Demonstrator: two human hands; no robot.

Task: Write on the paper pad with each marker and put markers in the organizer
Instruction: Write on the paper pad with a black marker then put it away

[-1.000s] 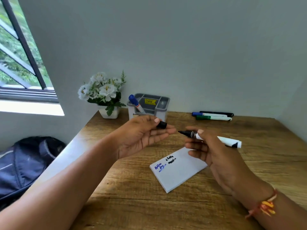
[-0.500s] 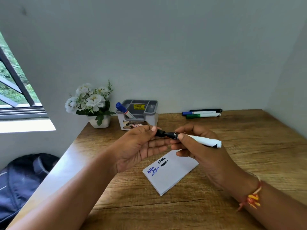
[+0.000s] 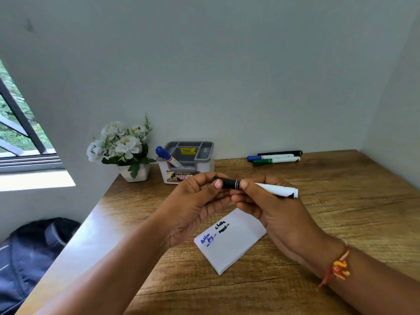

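Both hands met above the wooden desk, holding one marker level between them. The left hand was curled closed around the marker's black cap, thumb and fingertips pinching it; the cap sat on the end of the marker, though whether it was pushed fully home could not be told. The right hand was closed on the white barrel just behind the cap, with the barrel's far end sticking out to the right past the knuckles. A red and yellow thread band circled the right wrist.

Directly below the hands, the white paper pad lay flat on the desk, turned at an angle. It carried a few words in blue near its left corner and a few in black beside them, too small to read.

At the back of the desk, against the wall, stood the grey organizer with a yellow price sticker inside. A blue-capped marker leaned in its left front compartment, cap up. To the right of the organizer, well apart from it, three more markers lay side by side along the wall: a black one furthest back, a blue one in the middle and a green one nearest.

A small white pot of white flowers stood just left of the organizer at the desk's corner. A dark bag lay on the floor below the window.
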